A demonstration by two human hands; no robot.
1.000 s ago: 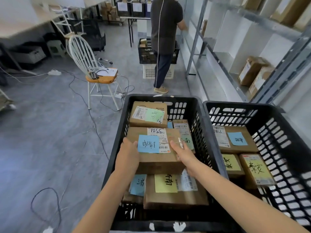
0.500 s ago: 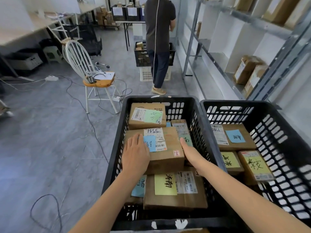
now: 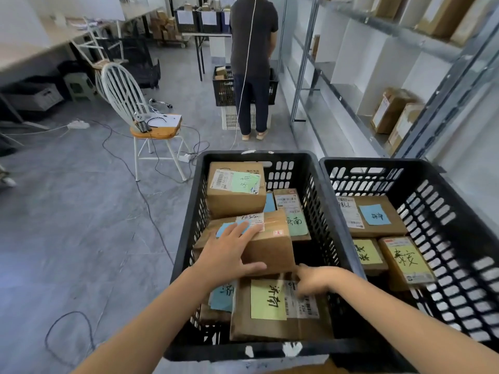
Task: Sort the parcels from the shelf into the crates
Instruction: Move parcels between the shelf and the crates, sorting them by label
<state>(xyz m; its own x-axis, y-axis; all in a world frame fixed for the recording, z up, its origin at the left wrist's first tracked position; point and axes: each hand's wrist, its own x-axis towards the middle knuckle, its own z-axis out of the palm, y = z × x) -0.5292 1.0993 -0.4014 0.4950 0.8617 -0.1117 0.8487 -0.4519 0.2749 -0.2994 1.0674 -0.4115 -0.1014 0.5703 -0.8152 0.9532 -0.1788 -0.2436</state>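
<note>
Two black crates stand side by side before me, the left crate and the right crate. Both hold several cardboard parcels with coloured notes. A parcel with a blue note lies tilted on top of the others in the left crate. My left hand rests flat on its top, fingers straight, thumb along its near face. My right hand is at the parcel's near right corner, over a parcel with a yellow note. Its fingers are blurred and bent downward.
A metal shelf runs along the right with brown parcels on it. A person stands ahead by another black crate. A white chair and loose cables occupy the grey floor on the left.
The blue-note parcel has settled lower and tilted in the left crate. My left hand slid onto its top; my right hand drew back from its right side to the near corner.
</note>
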